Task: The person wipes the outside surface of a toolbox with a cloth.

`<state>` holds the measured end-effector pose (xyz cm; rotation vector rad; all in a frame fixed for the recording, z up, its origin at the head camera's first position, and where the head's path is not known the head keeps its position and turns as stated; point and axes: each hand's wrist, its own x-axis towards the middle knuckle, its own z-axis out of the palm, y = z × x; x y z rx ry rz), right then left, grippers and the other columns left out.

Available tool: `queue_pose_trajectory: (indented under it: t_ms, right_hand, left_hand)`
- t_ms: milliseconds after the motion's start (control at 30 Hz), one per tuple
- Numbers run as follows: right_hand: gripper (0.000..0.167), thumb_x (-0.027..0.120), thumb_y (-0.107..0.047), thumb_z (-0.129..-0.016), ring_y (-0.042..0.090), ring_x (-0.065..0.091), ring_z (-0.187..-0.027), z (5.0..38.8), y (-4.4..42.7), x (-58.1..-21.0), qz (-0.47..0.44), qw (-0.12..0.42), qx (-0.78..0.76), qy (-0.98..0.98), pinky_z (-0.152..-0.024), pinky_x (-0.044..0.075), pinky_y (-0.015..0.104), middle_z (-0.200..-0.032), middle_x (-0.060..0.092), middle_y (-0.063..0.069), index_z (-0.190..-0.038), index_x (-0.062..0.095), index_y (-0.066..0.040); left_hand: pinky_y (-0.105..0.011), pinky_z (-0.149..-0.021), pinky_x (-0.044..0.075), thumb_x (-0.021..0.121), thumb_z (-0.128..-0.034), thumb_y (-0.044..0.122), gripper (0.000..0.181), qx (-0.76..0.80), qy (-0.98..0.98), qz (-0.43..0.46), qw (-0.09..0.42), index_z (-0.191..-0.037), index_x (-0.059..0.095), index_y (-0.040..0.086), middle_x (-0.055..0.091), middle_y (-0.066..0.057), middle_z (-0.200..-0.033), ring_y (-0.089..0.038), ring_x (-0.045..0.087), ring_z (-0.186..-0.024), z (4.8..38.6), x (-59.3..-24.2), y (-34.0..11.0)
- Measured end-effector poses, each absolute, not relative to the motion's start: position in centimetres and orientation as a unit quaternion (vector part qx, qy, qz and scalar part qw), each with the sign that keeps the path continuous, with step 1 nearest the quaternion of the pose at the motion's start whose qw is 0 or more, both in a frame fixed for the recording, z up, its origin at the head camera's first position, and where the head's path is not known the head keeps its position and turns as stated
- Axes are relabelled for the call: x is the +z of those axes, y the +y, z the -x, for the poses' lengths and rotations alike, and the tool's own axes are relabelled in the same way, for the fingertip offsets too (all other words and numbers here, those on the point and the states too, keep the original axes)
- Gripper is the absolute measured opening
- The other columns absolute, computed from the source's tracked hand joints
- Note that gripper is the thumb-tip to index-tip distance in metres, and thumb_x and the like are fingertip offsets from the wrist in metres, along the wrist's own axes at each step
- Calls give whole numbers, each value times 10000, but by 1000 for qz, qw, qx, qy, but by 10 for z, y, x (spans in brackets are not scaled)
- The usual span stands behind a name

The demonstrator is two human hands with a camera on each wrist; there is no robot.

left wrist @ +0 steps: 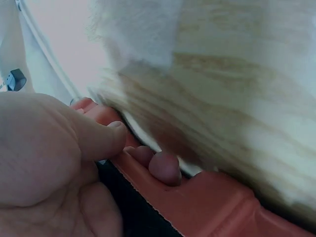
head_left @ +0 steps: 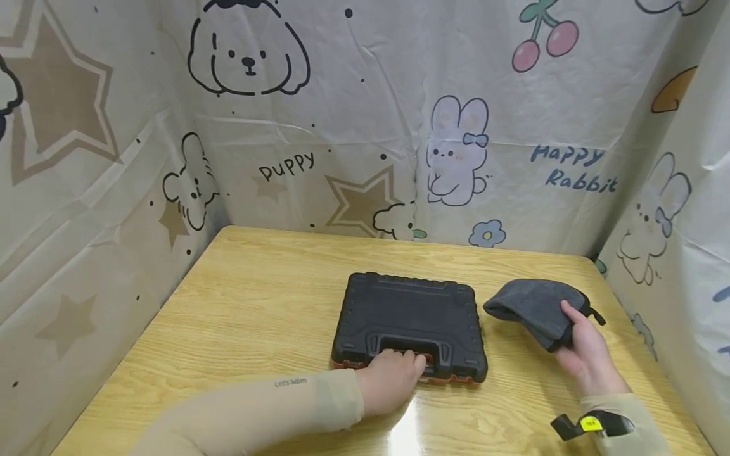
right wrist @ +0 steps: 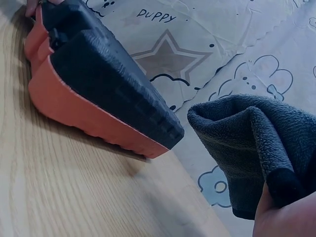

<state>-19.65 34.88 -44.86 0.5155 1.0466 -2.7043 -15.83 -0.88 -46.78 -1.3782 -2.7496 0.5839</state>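
A black plastic tool case (head_left: 407, 310) with an orange lower half is on the wooden table, its handle side facing me. My left hand (head_left: 393, 380) grips the handle; in the left wrist view, fingertips (left wrist: 165, 168) show curled round the orange handle (left wrist: 207, 202). To the right of the case, my right hand (head_left: 590, 351) holds a folded dark grey cloth (head_left: 533, 307) with black edging, the thumb on top. The right wrist view shows the cloth's fuzzy, towel-like pile and its folds hanging apart from the case. Most of the right fingers are hidden beneath the cloth.
The light wooden table (head_left: 256, 304) extends around the case. A printed fabric curtain (head_left: 319, 126) encloses its back and both sides. A black strap with a yellow label (head_left: 591, 423) is on the right wrist.
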Motion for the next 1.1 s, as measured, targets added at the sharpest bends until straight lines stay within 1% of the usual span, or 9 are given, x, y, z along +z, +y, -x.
queue_pose_trajectory:
  t_ms: [100,400,433,500,633,667,767,933,1100]
  right_hand:
    - [844,512,-323,-1080,32,690,-980,198,348,-448,-176,101,-913,353,-964,552,211,-1121,680,-168,-1618,-134,-384]
    - [852,507,-332,-1081,38,699,-951,199,346,-449,-171,106,-911,359,-953,555,206,-979,704,-108,-1616,-154,-374]
    - [851,507,-335,-1081,33,696,-957,199,345,-449,-172,106,-910,361,-953,554,204,-1001,702,-124,-1617,-152,-373]
    - [845,504,-340,-1081,14,676,-998,199,345,-450,-176,106,-909,364,-955,551,201,-1233,638,-190,-1619,-147,-373]
    - [836,498,-365,-1079,-60,467,-1350,199,344,-451,-191,106,-903,371,-974,529,176,-1645,216,-225,-1615,-142,-395]
    - [834,496,-369,-1079,-76,365,-1425,199,344,-451,-195,105,-901,373,-985,521,171,-1672,78,-243,-1613,-144,-400]
    - [852,508,-382,-1075,-79,123,-1524,199,343,-451,-206,102,-898,376,-1013,497,155,-1680,-3,-270,-1603,-160,-416]
    - [863,506,-393,-1074,-55,65,-1544,199,343,-451,-210,101,-895,380,-1014,487,142,-1685,-26,-270,-1596,-181,-415]
    - [841,482,-387,-1081,-57,56,-1542,199,345,-452,-208,105,-897,376,-990,502,145,-1682,-35,-269,-1597,-182,-407]
  left_hand:
    - [-233,-481,363,534,-1065,341,175,189,-879,438,1,-1026,492,176,513,72,-801,-55,460,-584,158,-470,-8]
    - [-234,-505,402,506,-1080,313,149,199,-876,438,0,-1062,511,165,548,67,-839,-54,522,-628,157,-466,-4]
    - [-235,-509,418,504,-1081,301,143,189,-879,437,-4,-1064,514,159,554,61,-845,-58,533,-634,158,-465,-4]
    - [-236,-520,447,516,-1078,311,163,163,-886,434,-16,-1066,517,148,559,53,-848,-63,551,-644,158,-463,-5]
    - [-226,-559,492,566,-1061,367,251,86,-901,422,-54,-1113,559,122,579,38,-872,-67,567,-677,160,-455,-6]
    - [-227,-585,502,579,-1055,382,279,64,-905,416,-63,-1132,576,114,588,34,-888,-73,576,-701,161,-452,-6]
    - [-215,-646,519,586,-1054,368,268,8,-911,405,-70,-1145,624,119,598,40,-938,-70,581,-761,164,-442,-8]
    - [-206,-720,517,581,-1064,316,203,-96,-918,383,-45,-1105,667,137,604,42,-1003,-60,564,-829,175,-421,-17]
    - [-331,-953,548,572,-1071,278,274,-240,-919,312,-38,-1269,636,100,613,-36,-1247,-154,620,-1100,197,-409,-37]
